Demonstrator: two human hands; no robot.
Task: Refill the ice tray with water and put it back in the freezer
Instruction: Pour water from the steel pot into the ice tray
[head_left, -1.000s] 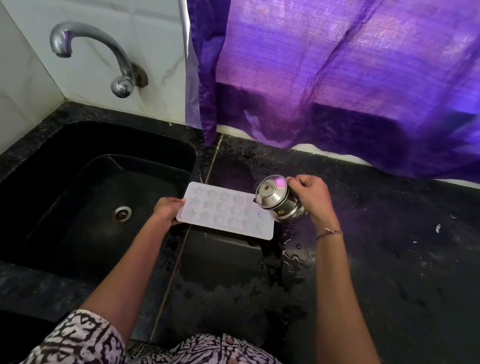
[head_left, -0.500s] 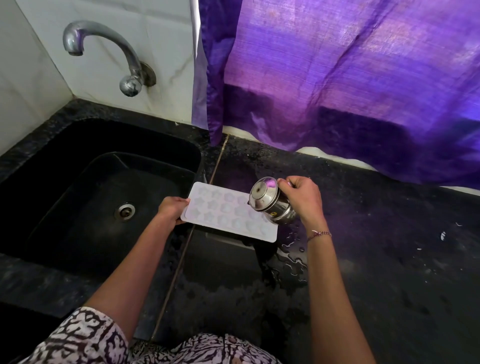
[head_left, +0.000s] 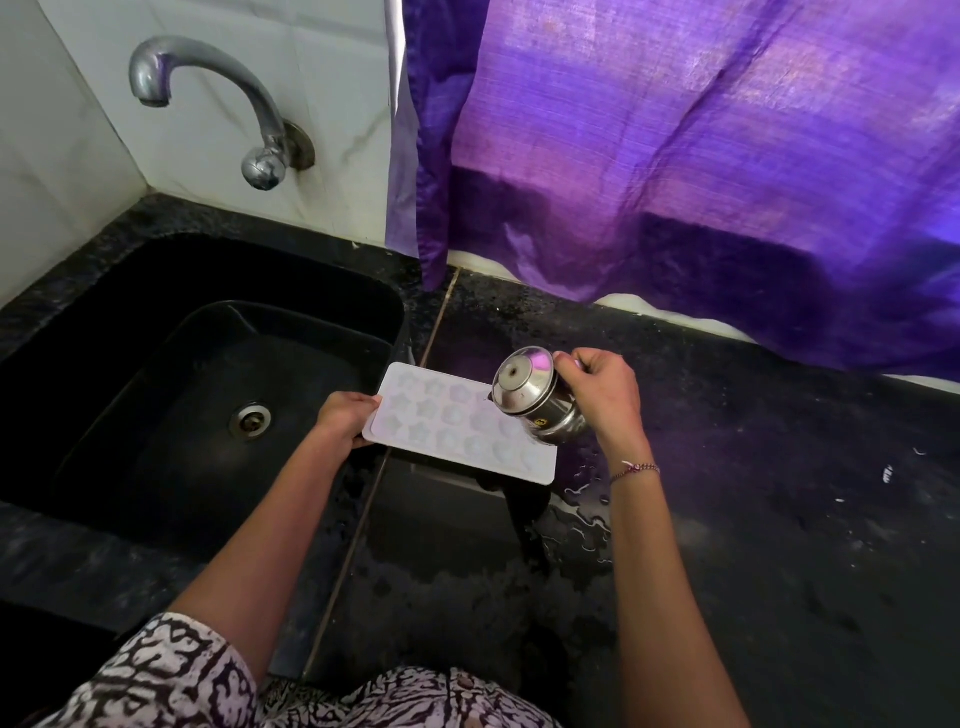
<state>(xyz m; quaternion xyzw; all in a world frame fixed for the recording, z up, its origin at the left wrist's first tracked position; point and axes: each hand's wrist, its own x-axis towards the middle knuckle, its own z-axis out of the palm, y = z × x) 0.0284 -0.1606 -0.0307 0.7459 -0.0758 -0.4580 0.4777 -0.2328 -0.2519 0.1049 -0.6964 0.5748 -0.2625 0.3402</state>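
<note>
A white ice tray with star and round moulds is held level just above the dark counter, right of the sink. My left hand grips its left short edge. My right hand holds a small steel cup tipped on its side over the tray's right end, its round base facing me. The cup's mouth is hidden, so I cannot tell whether water is flowing.
A black sink with a drain lies to the left, under a chrome tap on the tiled wall. A purple curtain hangs behind the black counter. Water drops are spilled on the counter beside the tray.
The steel cup has tipped a little further over the tray's right end. The tray and my left hand hold steady; the camera has shifted slightly.
</note>
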